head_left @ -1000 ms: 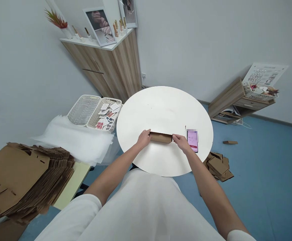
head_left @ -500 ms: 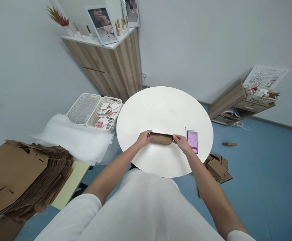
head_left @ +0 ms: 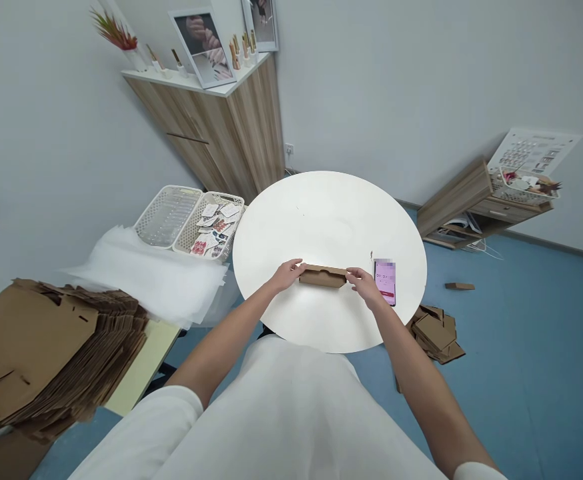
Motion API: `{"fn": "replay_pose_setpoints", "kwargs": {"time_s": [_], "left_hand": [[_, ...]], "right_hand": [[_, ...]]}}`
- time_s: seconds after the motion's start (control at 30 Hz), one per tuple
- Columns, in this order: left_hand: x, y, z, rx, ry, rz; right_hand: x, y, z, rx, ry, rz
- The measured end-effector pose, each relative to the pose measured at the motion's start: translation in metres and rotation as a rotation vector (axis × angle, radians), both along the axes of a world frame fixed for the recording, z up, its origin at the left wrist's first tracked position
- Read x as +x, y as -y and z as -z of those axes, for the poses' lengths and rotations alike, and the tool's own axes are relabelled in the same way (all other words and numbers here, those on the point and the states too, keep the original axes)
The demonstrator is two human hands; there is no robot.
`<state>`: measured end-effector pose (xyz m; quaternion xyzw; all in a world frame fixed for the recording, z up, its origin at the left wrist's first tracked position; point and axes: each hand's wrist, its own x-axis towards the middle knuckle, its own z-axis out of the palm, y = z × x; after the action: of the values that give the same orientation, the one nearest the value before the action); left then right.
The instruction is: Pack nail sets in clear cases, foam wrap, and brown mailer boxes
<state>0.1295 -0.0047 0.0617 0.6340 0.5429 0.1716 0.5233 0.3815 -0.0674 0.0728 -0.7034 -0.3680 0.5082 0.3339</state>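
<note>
A small brown cardboard box [head_left: 323, 277] is at the near middle of the round white table [head_left: 321, 220]. A strip with a small notch shows along its upper edge. My left hand [head_left: 287, 275] pinches the box's left end at the upper corner. At the opposite end, my right hand [head_left: 364, 285] has thumb and fingers on the right corner. A phone [head_left: 384, 283] with a pink timer screen lies just right of my right hand.
Flat cardboard blanks [head_left: 36, 347] are stacked at the left, beside white foam sheets [head_left: 146, 273]. Two white baskets [head_left: 190, 220] stand behind them, the right one holding printed cards. Folded boxes [head_left: 436, 333] lie on the floor at right, near a low shelf [head_left: 481, 207].
The top flap of the box has swung over; its dark open inside showed before, and now the notched edge shows. Both hands have stayed at its ends.
</note>
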Motion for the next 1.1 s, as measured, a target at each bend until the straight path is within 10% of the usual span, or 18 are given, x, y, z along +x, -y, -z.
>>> {"fn": "replay_pose_setpoints", "kwargs": {"time_s": [1.1], "left_hand": [[-0.003, 0.077, 0.045, -0.034, -0.161, -0.150]], "right_hand": [[-0.049, 0.085, 0.054, 0.032, 0.122, 0.153]]}}
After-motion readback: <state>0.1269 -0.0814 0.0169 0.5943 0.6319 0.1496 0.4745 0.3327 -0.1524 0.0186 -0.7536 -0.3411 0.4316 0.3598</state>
